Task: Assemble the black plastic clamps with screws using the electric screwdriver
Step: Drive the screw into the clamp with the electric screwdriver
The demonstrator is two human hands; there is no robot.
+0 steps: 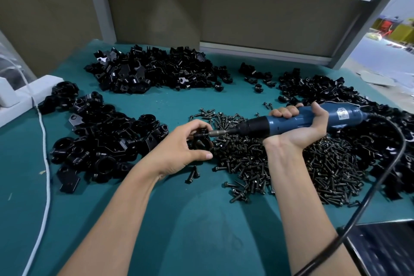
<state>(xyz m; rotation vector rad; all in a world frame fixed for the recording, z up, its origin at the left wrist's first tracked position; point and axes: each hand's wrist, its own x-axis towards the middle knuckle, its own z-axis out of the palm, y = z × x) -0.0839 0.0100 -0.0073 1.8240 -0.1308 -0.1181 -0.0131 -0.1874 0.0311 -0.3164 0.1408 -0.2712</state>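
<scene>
Over the green bench [179, 219], left hand [179, 148] is pinching a black plastic clamp [200, 141] while right hand [298, 127] is gripping the electric screwdriver [291, 122]; any tilt risks the bit slipping.

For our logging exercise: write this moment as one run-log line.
phase: screw driving | left hand: holds black clamp | right hand: grips blue electric screwdriver, bit at clamp | loose screws: piled beneath screwdriver
</scene>
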